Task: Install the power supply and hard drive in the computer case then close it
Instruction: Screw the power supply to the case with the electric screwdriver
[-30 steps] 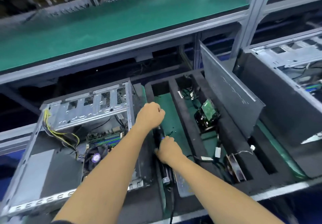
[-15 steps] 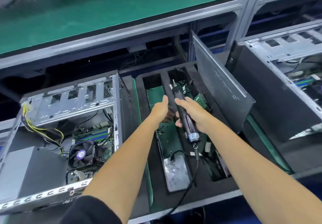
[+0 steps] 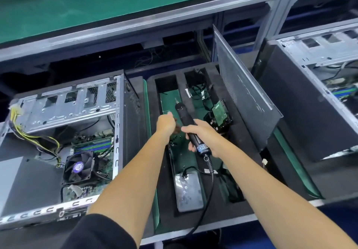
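Right hand (image 3: 201, 134) gripped electric screwdriver (image 3: 190, 127) mid-frame, tip pointing up-frame. Left hand (image 3: 166, 123) beside it, blurred, grip unclear. Hard drive (image 3: 219, 113) lay in foam tray (image 3: 168, 200) right of center; open computer case (image 3: 64, 136) at left.

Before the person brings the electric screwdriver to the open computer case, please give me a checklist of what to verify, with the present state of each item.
1. Right hand grips the electric screwdriver: ok.
2. Bit in the screwdriver tip: ok.
3. Screwdriver cord free of snags: cannot tell.
4. Left hand holding screws: cannot tell, blurred.
5. Hard drive mounted in the computer case: not ok, it lies in the foam tray.
6. Side panel fitted: not ok, it leans in the tray.
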A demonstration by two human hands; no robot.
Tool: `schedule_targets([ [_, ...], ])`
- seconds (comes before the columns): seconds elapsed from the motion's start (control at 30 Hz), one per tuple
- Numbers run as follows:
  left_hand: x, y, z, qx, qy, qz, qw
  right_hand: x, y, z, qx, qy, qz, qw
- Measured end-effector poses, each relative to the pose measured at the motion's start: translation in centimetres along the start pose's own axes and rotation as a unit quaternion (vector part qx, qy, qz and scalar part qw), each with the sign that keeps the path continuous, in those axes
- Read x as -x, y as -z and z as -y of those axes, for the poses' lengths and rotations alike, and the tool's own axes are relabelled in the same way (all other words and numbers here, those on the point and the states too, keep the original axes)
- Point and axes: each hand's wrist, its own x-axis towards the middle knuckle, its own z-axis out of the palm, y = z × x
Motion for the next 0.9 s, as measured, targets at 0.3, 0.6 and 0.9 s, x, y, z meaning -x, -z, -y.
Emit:
schedule_targets([
  [0.3, -0.4, -4.3, 6.8, -0.571, -0.168, 0.077, 0.800, -0.6, 2.0, 0.1, -0.027, -0.001, -0.045, 0.999],
  [0.6, -1.4, -4.7, 7.4, -0.540, -0.143, 0.095, 0.824, -0.9, 2.2, -0.1, -0.026, 0.005, -0.042, 0.999],
  [0.9, 0.9, 0.2, -3.1, -0.141, -0.143, -0.038, 0.979, 0.6, -0.4, 3.0, -0.054, 0.044, 0.006, 0.998],
])
